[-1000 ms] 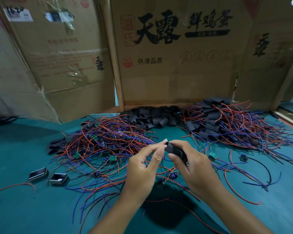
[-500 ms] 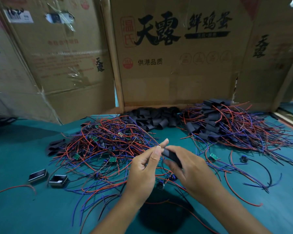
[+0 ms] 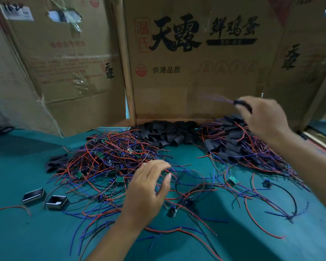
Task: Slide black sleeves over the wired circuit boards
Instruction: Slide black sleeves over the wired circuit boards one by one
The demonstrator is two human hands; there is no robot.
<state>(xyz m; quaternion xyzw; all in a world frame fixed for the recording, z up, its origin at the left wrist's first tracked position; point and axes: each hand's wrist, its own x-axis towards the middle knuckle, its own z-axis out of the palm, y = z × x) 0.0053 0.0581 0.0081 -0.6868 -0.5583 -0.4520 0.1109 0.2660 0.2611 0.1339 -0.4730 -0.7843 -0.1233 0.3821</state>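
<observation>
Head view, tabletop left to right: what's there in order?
Two small black blocks → pile of unsleeved wired boards → left hand → heap of empty black sleeves → pile of sleeved boards → right hand, gripping a sleeved board.

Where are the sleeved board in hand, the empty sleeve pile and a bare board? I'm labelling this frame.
sleeved board [image 3: 243, 106], head view, black sleeve.
right hand [image 3: 263, 117], head view, back.
empty sleeve pile [image 3: 169, 131], head view, middle.
bare board [image 3: 119, 179], head view, green face.

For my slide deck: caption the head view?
Right hand lifts a sleeved board; left hand reaches over loose wired boards.
</observation>
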